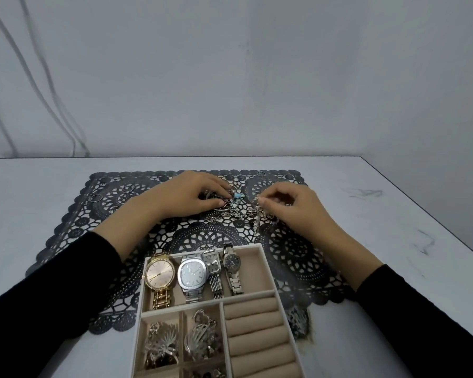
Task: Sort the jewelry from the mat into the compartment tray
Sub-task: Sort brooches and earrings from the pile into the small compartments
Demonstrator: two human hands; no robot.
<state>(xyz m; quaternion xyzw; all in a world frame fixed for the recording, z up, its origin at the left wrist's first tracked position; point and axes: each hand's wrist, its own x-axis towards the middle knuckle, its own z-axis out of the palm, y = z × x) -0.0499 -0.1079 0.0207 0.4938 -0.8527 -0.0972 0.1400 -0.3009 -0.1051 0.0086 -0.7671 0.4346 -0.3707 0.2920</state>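
Both black-sleeved forearms reach in from 7 and 5 o'clock, converging toward 12. The left hand lies palm down, fingers nearly straight and pointing to 2 o'clock, thumb stretched along its near side. The right hand arches knuckles-up, fingers curled toward 9 o'clock, fingertips pinching a chain.

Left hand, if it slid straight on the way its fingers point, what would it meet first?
Probably the blue-stone piece just past the left hand's fingertips, then the right hand.
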